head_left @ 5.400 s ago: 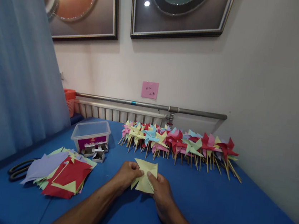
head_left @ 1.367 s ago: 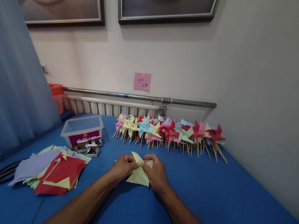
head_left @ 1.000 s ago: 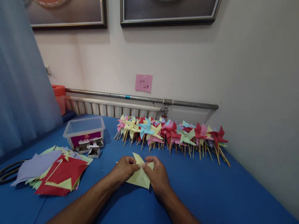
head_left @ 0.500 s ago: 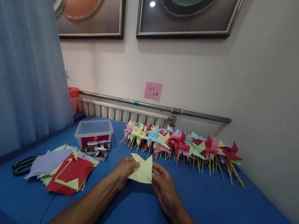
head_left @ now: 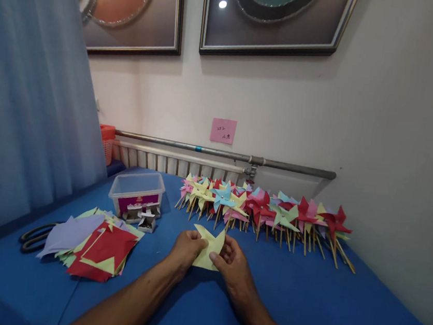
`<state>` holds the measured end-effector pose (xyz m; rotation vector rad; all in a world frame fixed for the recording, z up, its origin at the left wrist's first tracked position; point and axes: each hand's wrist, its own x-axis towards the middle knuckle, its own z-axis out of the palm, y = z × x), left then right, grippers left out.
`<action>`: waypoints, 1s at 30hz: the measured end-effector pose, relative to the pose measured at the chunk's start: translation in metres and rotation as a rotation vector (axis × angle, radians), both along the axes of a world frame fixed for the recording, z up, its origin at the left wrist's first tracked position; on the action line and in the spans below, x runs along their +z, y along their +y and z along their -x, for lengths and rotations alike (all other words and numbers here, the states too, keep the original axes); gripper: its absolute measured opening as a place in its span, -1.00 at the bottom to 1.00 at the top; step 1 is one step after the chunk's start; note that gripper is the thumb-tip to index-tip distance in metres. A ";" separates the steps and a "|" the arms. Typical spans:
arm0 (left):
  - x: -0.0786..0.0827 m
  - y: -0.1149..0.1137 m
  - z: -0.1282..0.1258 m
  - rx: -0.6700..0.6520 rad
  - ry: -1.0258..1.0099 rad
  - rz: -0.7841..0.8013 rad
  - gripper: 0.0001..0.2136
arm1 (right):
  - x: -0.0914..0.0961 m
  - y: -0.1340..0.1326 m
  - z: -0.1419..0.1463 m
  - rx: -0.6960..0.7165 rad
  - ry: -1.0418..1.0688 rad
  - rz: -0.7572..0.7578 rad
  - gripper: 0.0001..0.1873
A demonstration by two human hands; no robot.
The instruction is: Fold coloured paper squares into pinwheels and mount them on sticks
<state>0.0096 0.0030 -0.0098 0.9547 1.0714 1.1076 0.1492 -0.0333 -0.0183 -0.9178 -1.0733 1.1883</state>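
A person's two hands worked over a pale yellow sheet of paper (head_left: 206, 260) above a blue-covered bench (head_left: 301, 308). The left hand (head_left: 187, 248) pinched the sheet's left side between thumb and fingers, while the right hand (head_left: 234, 266) held the opposite side, thumb in front and curled fingers behind. Two pointed corners stood up along the top of the sheet, a notch between them.

To the left of the hands lay a loose pile of colored paper (head_left: 113, 244), with red, yellow, green and lilac sheets overlapping. Farther left, a pair of scissors (head_left: 26, 249) rested with its dark handles showing and its blades hidden. Beyond the left hand stood a clear plastic tub (head_left: 139, 202) with a purple label, small open boxes (head_left: 147, 223) set close against its front.

Past the hands and stretching to their right, rows of paper pinwheels (head_left: 260, 206) on sticks crowded the far side of the bench. A pink note (head_left: 223, 131) hung on the wall (head_left: 286, 102) behind, above a metal pipe (head_left: 297, 168).
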 end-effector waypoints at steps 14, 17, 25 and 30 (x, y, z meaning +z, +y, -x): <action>0.012 0.000 0.011 -0.043 -0.170 0.018 -0.76 | -0.002 -0.004 -0.008 0.135 -0.024 0.004 -0.43; 0.007 -0.001 0.007 -0.051 -0.101 0.023 -0.78 | -0.002 -0.001 -0.005 0.102 0.003 -0.008 -0.39; -0.002 -0.005 -0.004 -0.054 0.058 -0.068 -0.83 | -0.006 0.000 -0.001 -0.049 0.021 0.089 -0.41; -0.004 -0.005 -0.003 -0.082 0.049 -0.060 -0.85 | -0.006 -0.001 0.000 -0.072 0.034 0.116 -0.40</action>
